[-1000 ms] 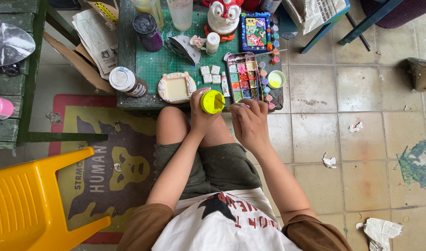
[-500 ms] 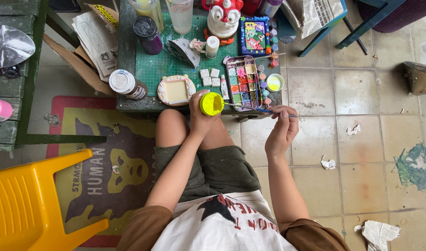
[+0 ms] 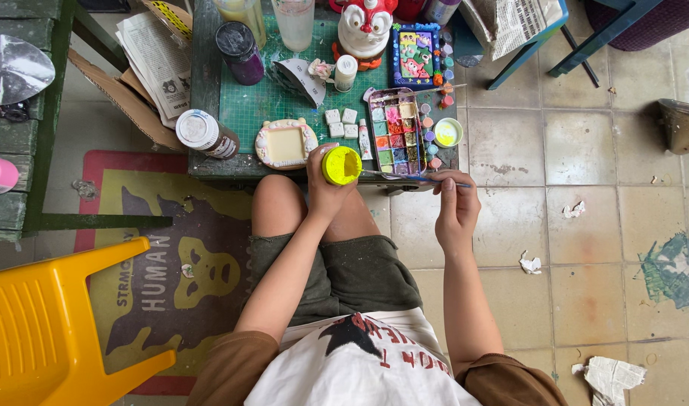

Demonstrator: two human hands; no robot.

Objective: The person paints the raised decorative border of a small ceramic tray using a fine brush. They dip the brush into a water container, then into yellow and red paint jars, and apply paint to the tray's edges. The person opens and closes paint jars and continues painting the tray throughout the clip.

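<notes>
My left hand (image 3: 323, 189) grips a small open jar of yellow paint (image 3: 341, 165), held over my knee at the front edge of the low green table (image 3: 209, 162). A thin paintbrush (image 3: 404, 177) lies level in my right hand (image 3: 456, 204), its tip pointing left toward the jar and a short way from it. Just beyond sits a paint palette box (image 3: 395, 133) with several coloured wells. A small square frame ornament (image 3: 285, 144) rests to the left of the jar.
On the table stand a white-lidded jar (image 3: 203, 133), a dark purple jar (image 3: 239, 53), cups, a clown figurine (image 3: 364, 28), several small white tiles and a tiny yellow paint cup (image 3: 448, 132). A yellow plastic chair (image 3: 51, 323) is at the lower left. Paper scraps litter the tiled floor.
My right hand has drawn away from the jar to the right, holding the paintbrush out level. The left hand and yellow jar stay in place.
</notes>
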